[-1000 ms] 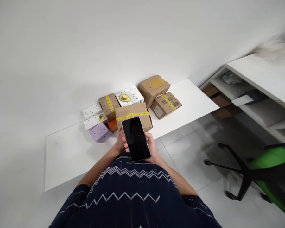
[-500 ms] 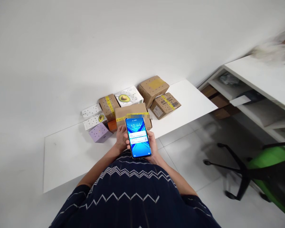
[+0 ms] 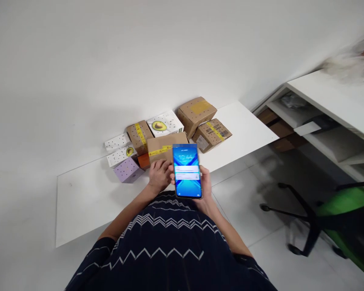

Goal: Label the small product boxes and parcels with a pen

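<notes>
A phone [image 3: 187,178] with a lit blue lock screen is held upright in my right hand [image 3: 205,188], whose fingers wrap round both long edges. Just left of the phone, my left hand [image 3: 159,176] is back up, its fingers loosely bent and slightly apart, with nothing seen in it. Its fingertips are by the front edge of a brown cardboard box [image 3: 159,143] with yellow tape; contact is unclear. An orange box [image 3: 144,161] and a purple box [image 3: 128,169] lie left of that hand.
On the white table [image 3: 85,202], more brown boxes [image 3: 211,134] and a white avocado box [image 3: 165,123] stand near the wall, beside smaller white boxes [image 3: 120,154]. A white shelf unit [image 3: 330,97] is at the right, near a green and black chair [image 3: 342,202].
My right hand has moved right with the phone, which is now more upright. The left hand has shifted slightly right and shows more fully beside it.
</notes>
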`<action>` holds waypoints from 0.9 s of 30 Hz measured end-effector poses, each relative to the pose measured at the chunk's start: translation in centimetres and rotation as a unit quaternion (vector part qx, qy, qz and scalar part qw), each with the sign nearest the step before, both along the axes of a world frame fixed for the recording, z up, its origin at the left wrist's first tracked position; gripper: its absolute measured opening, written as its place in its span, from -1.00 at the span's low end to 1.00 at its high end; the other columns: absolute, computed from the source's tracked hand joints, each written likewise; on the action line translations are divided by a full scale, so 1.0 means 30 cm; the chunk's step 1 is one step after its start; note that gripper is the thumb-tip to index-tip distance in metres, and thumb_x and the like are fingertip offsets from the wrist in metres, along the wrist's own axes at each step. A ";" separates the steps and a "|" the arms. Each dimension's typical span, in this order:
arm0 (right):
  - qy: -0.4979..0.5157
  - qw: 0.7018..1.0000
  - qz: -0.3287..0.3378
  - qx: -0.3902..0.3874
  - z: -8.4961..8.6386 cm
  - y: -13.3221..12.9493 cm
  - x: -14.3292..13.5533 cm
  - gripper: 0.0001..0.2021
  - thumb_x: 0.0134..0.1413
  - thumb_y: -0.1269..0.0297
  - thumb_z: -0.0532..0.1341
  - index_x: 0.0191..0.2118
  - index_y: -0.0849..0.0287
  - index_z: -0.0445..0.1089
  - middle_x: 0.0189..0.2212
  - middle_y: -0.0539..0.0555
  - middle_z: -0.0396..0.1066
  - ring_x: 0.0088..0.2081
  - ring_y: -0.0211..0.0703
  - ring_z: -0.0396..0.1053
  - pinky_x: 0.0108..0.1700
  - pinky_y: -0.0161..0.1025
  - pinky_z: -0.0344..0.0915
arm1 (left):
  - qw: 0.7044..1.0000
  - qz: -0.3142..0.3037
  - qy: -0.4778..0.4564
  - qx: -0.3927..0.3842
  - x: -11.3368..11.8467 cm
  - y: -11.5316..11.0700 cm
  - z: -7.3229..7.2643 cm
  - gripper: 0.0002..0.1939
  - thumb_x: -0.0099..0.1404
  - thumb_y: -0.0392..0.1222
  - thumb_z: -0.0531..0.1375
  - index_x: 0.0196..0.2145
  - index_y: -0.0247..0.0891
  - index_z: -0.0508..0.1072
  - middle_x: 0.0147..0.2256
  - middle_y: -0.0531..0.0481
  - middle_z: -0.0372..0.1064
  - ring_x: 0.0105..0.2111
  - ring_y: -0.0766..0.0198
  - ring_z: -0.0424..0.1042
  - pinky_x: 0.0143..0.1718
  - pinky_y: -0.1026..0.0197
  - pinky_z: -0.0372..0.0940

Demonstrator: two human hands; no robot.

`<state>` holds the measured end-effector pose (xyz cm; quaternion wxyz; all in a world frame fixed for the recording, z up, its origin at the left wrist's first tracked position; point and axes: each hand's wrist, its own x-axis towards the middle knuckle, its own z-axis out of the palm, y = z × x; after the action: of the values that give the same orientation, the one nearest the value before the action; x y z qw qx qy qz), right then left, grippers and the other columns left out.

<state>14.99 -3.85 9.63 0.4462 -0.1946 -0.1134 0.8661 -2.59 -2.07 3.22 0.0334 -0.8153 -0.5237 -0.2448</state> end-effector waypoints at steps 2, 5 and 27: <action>-0.067 0.992 -0.103 0.022 -0.002 0.014 0.075 -0.39 0.03 -0.15 0.15 0.06 0.20 0.40 -0.07 0.24 0.53 -0.13 0.10 0.52 -0.14 0.01 0.48 | 0.999 -0.008 0.016 0.036 0.012 -0.008 0.033 -0.79 0.37 -0.17 0.16 -0.07 -0.10 0.52 -0.09 -0.07 0.52 -0.05 0.09 0.40 -0.04 0.02 0.17; -0.235 0.929 -0.280 0.054 -0.085 0.052 0.207 -0.39 0.02 -0.15 0.16 0.10 0.14 0.36 -0.05 0.19 0.50 -0.15 0.03 0.51 -0.15 -0.04 0.46 | 0.995 -0.013 0.033 0.089 0.025 -0.010 0.060 -0.81 0.37 -0.18 0.19 -0.10 -0.12 0.53 -0.13 -0.06 0.54 -0.10 0.12 0.42 -0.08 0.04 0.17; -0.888 0.408 0.000 0.210 -0.765 0.239 0.230 -0.48 0.10 0.18 0.21 0.19 0.19 0.36 0.18 0.37 0.24 0.15 0.22 0.20 0.12 0.04 0.16 | 0.997 0.071 -0.038 0.001 -0.002 -0.022 0.087 -0.69 0.36 -0.05 0.17 0.02 -0.09 0.51 0.10 -0.17 0.36 0.14 -0.07 0.24 0.15 -0.13 0.13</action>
<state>21.91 3.32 -13.33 0.1222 -0.7551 -0.6246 0.1571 -2.66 -2.73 5.82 0.0316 -0.7661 -0.5807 -0.2736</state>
